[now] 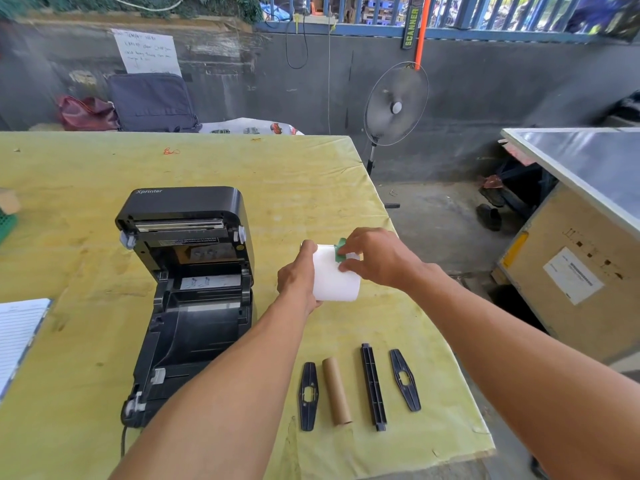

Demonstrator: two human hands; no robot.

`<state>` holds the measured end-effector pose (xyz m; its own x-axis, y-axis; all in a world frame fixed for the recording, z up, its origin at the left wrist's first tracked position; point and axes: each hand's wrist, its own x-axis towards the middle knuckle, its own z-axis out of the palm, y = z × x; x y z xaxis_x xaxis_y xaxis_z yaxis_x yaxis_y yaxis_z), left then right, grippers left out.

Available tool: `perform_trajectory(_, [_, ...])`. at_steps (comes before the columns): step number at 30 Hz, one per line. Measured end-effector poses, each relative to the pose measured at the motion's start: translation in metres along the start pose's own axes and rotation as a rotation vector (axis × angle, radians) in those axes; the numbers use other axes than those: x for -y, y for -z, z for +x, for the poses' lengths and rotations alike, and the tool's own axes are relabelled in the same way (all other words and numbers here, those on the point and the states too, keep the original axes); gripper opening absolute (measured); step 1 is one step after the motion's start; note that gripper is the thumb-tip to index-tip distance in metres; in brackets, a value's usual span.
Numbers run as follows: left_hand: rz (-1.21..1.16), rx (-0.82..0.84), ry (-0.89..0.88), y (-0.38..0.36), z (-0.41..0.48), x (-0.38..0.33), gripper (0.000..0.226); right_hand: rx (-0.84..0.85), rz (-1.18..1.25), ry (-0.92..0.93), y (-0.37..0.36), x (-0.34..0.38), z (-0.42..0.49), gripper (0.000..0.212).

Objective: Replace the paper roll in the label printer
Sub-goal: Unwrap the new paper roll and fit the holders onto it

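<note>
The black label printer point(194, 299) stands on the yellow table point(104, 174) with its lid swung up and its paper bay bare. To its right, above the table, my left hand point(298, 278) grips a white paper roll point(336, 275) from the left side. My right hand point(374, 256) pinches a small green tab point(341, 251) at the roll's top edge. Nearer to me lie an empty brown cardboard core point(336, 391), a black spindle bar point(373, 386) and two flat black roll guides point(307, 394) point(404, 379).
A lined notebook point(17, 337) lies at the table's left edge, a green basket point(7, 225) further back. The table's right edge runs close to the parts. A standing fan point(394, 105) and a plywood crate point(571, 271) stand on the floor to the right.
</note>
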<state>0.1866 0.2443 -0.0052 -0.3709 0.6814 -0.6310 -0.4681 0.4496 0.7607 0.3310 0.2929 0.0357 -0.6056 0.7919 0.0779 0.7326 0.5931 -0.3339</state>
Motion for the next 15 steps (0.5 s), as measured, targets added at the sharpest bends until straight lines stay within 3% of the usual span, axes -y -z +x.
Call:
perform_trajectory(11, [0.081,0.058,-0.012,0.0077,0.002,0.0022,0.047,0.049,-0.27,0.171,-0.0015,0.0035,-0.0083,0.025])
perform_trajectory(15, [0.104,0.07,-0.024,0.0096,-0.0003,0.0016,0.048,-0.003,-0.232,0.143,-0.005,0.0057,-0.0087,0.022])
